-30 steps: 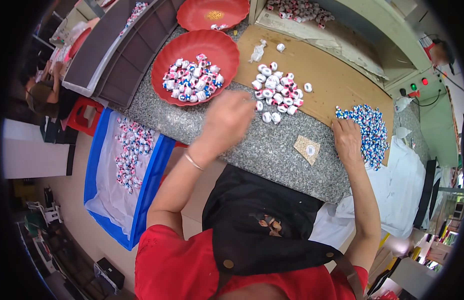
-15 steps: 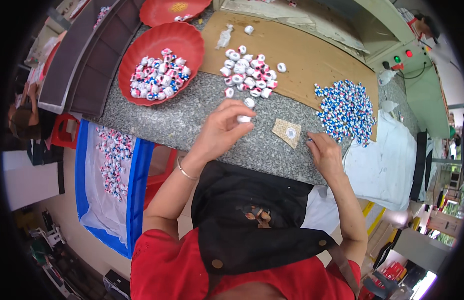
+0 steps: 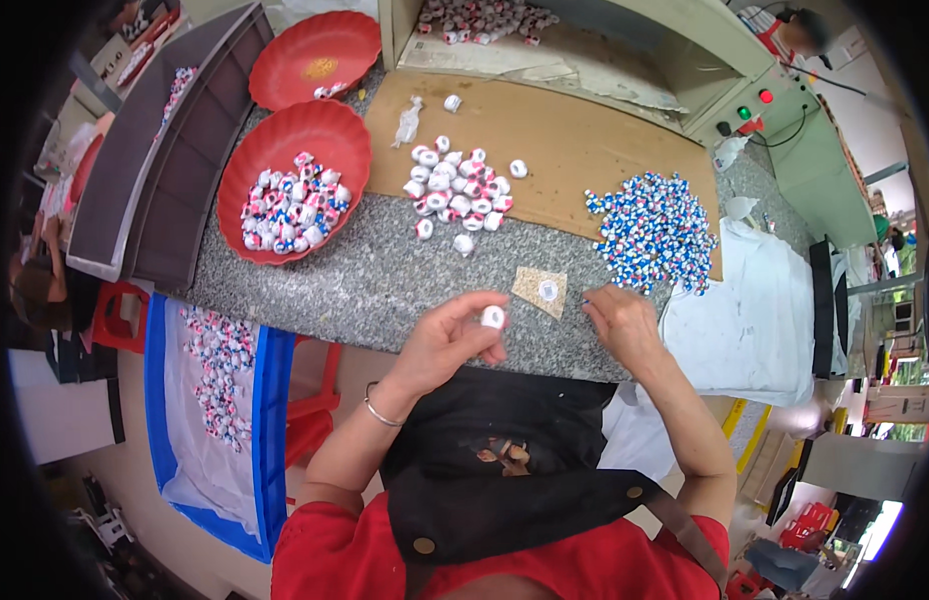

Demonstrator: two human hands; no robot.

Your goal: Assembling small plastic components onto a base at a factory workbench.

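Head view: Left hand (image 3: 447,338) at the front edge of the grey counter (image 3: 410,285), thumb and fingers pinching a white ring (image 3: 493,317), its hollow side visible. Right hand (image 3: 627,325) near the front edge, to the right of it and well apart; thumb and forefinger closed on a small blue bit (image 3: 586,299), too small to make out further. A tan patch (image 3: 530,285) with a round white sticker lies between and just beyond the hands.

Beyond the right hand: heap of blue and white bits (image 3: 657,235), partly on the brown cardboard (image 3: 555,145). Beyond the left hand: heap of white and pink rings (image 3: 455,185), across the cardboard edge and the counter. One loose ring (image 3: 465,245) sits on bare counter, nearer the person than the heap. A twisted clear wrapper (image 3: 408,122) lies on the cardboard.

To the left: red bowl (image 3: 342,150) holding a mixed pile of white, pink and blue pieces (image 3: 295,205); second red bowl (image 3: 280,75) just behind. Blue crate (image 3: 273,420) below counter level, lined with white sheeting, with similar pieces inside
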